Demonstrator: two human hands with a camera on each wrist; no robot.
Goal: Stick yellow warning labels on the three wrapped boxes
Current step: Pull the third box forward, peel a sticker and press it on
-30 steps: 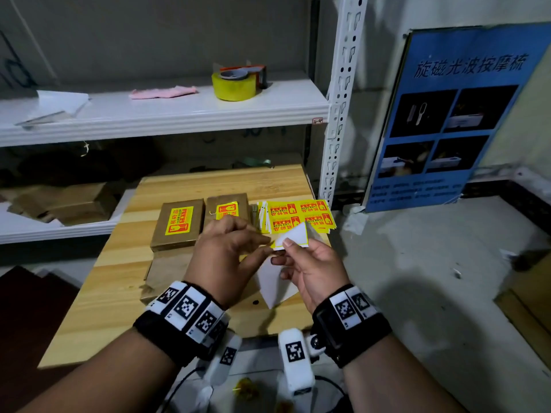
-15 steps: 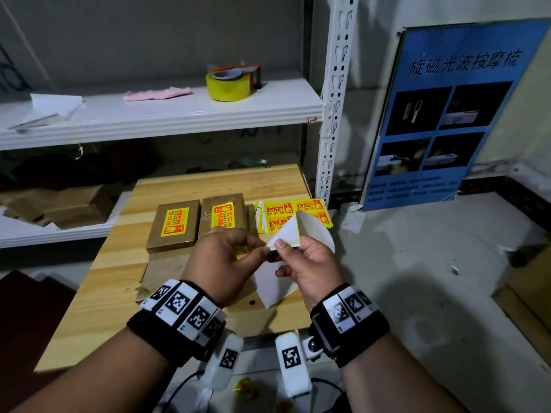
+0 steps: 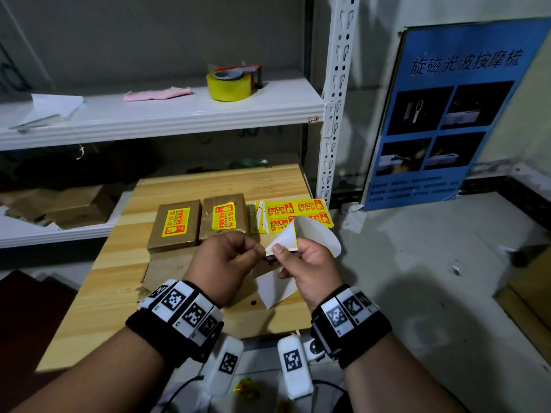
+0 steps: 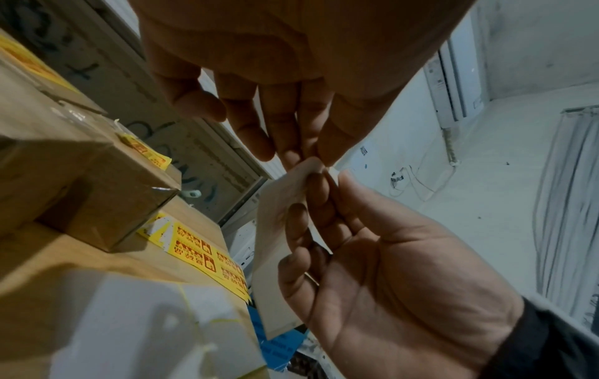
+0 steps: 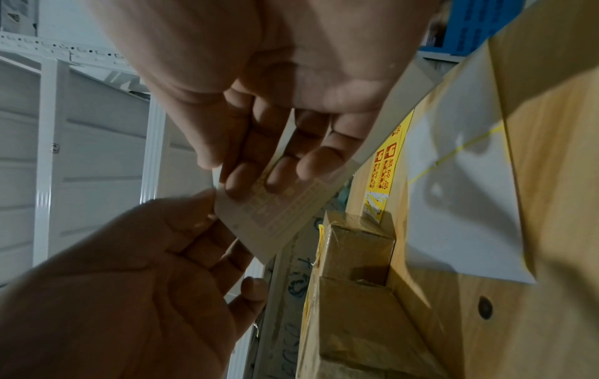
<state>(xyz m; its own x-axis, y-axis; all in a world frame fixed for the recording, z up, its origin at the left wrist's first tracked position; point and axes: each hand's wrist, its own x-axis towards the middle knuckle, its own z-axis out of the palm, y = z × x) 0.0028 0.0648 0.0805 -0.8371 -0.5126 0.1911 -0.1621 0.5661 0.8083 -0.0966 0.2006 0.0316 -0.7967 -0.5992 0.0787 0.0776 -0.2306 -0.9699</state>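
Both hands pinch one label (image 3: 283, 239) mid-peel: left hand (image 3: 226, 260) on a corner, right hand (image 3: 307, 263) gripping the backing. The bare box (image 3: 167, 266) lies just below, nearer the left hand.

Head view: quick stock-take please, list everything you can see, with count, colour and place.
Labelled boxes: two, brown, far side of the wooden table.
Third box: one, brown, no label visible, under the left hand.
Label sheets: stack, yellow, right of the boxes.
Peeling label: one, yellow edge, white backing, between both hands.
Loose backing: one, white, on the table.
Tape roll: one, yellow, on the white shelf.
Cloth: one, pink, shelf.
Poster: one, blue, against the wall.
Left hand, right hand: each pinches the label.
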